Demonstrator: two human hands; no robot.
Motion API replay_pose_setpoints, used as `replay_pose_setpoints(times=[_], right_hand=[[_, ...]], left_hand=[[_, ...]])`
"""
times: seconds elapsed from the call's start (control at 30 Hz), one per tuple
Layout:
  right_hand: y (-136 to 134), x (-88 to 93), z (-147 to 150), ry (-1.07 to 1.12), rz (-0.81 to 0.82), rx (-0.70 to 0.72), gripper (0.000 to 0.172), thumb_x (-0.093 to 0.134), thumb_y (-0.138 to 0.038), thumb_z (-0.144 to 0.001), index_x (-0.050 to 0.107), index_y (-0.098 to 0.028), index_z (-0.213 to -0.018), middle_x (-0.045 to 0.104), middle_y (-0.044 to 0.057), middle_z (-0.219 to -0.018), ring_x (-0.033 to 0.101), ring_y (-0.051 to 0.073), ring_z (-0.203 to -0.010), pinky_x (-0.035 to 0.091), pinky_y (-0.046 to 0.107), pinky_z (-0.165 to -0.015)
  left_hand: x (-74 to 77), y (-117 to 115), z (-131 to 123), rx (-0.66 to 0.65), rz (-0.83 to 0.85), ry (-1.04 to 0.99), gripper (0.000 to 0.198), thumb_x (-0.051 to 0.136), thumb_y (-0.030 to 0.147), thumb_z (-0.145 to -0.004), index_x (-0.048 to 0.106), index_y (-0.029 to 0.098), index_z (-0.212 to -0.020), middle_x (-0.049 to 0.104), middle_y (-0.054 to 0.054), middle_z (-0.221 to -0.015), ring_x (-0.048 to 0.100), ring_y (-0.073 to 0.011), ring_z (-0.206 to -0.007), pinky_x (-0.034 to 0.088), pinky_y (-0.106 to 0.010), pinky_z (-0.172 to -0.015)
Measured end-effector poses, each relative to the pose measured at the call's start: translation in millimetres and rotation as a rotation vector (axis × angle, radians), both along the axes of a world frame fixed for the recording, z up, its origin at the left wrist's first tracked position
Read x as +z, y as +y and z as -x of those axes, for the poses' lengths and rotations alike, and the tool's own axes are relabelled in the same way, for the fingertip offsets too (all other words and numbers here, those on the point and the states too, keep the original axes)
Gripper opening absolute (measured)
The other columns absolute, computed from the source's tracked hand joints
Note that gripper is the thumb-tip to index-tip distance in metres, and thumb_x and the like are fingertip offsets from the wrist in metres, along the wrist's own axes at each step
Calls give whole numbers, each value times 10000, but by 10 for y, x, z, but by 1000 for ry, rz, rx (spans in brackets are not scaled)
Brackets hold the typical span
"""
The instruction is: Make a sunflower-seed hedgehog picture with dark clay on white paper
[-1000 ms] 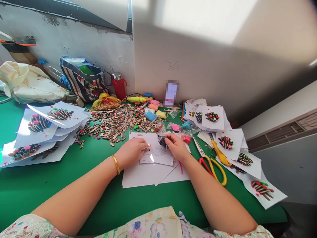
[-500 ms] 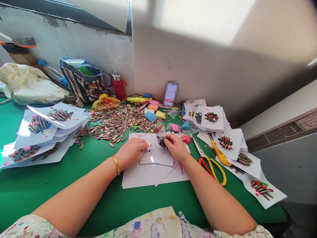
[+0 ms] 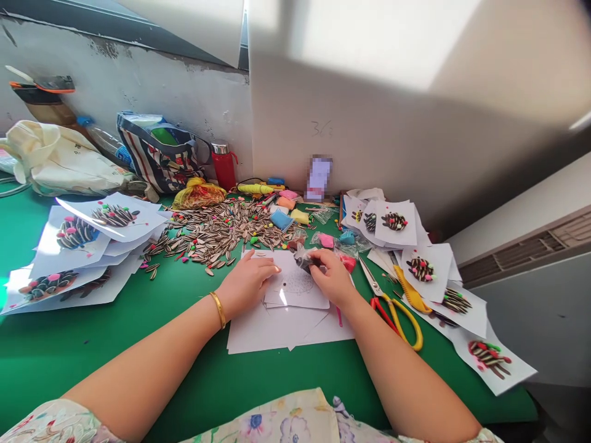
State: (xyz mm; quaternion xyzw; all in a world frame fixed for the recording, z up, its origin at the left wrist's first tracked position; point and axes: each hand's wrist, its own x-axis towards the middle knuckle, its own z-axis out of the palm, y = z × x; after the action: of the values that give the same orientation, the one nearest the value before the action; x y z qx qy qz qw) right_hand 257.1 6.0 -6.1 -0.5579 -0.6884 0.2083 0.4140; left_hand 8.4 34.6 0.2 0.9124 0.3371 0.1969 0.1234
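Note:
A small white card [image 3: 295, 298] with an outlined drawing and one small black dot on it lies on larger white sheets [image 3: 258, 335] in front of me. My left hand [image 3: 245, 280] rests at the card's left edge, fingers stretched out and holding nothing. Over the card's upper right, my right hand [image 3: 331, 277] pinches a crinkled clear packet of black modelling clay [image 3: 303, 258]. Part of the packet is hidden behind the fingers. A thin pink tool [image 3: 340, 317] pokes out beside the right wrist.
Striped sunflower seeds [image 3: 217, 234] are heaped behind the sheets, near coloured clay packets [image 3: 281, 219]. Scissors [image 3: 392, 307] and a yellow-handled tool [image 3: 410, 292] lie right. Seed-decorated cards are stacked left [image 3: 111, 246] and right [image 3: 431, 264]. A red bottle [image 3: 224, 167] and bags stand behind.
The card has slid slightly to the right. My left hand has flattened a little on the paper, and the packet in my right hand has turned, showing more clear plastic.

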Motion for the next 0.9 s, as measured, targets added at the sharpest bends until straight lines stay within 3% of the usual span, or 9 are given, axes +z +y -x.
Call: replay_pose_setpoints(times=[0.13,0.23,0.43,0.7,0.8,0.9], right_hand=[[-89,41,111,10,-88,118,250,555,-128,-820,647,-238,-1025,642,46,-1018,579,206,-969,480,370,-884],[-143,73,185,12,-132,183,282,551,-104,-828,637,-243,-1057,634,48,-1018,577,203,-972,485,373,-884],[-198,107,264,43,-135,207,264,549,-124,-848,632,-247,-1066,618,54,-1007,576,201,-958,507,362,-848],[-270,148,323,85,-31,250,202,592,-227,-854,624,-256,-1051,618,50,-968,574,192,-865,522,342,-760],[-239,108,293,140,0,206,187,615,-265,-848,602,-242,-1033,616,47,-964,584,191,-882,521,333,-758],[-195,58,241,201,21,133,176,622,-293,-853,591,-232,-1015,611,50,-991,595,191,-908,527,344,-802]], left_hand=[[49,-31,-47,65,2,-243,206,555,211,-915,678,209,-1079,701,-66,-1101,638,-214,-1041,466,-416,-994],[62,-59,-70,71,25,-373,183,593,240,-910,691,218,-1063,704,-51,-1048,641,-189,-1003,510,-331,-901],[36,-89,-94,64,100,-464,183,595,252,-912,744,234,-1016,713,-37,-931,655,-167,-865,531,-308,-810],[52,-60,-91,121,278,-542,158,657,337,-863,766,223,-854,719,-42,-866,661,-182,-827,545,-314,-768],[52,-54,-83,143,290,-520,194,622,350,-889,761,218,-921,731,-48,-909,666,-191,-871,544,-324,-806],[58,-63,-75,114,252,-440,298,511,359,-957,717,220,-1122,718,-62,-1069,645,-201,-1017,519,-346,-911]])
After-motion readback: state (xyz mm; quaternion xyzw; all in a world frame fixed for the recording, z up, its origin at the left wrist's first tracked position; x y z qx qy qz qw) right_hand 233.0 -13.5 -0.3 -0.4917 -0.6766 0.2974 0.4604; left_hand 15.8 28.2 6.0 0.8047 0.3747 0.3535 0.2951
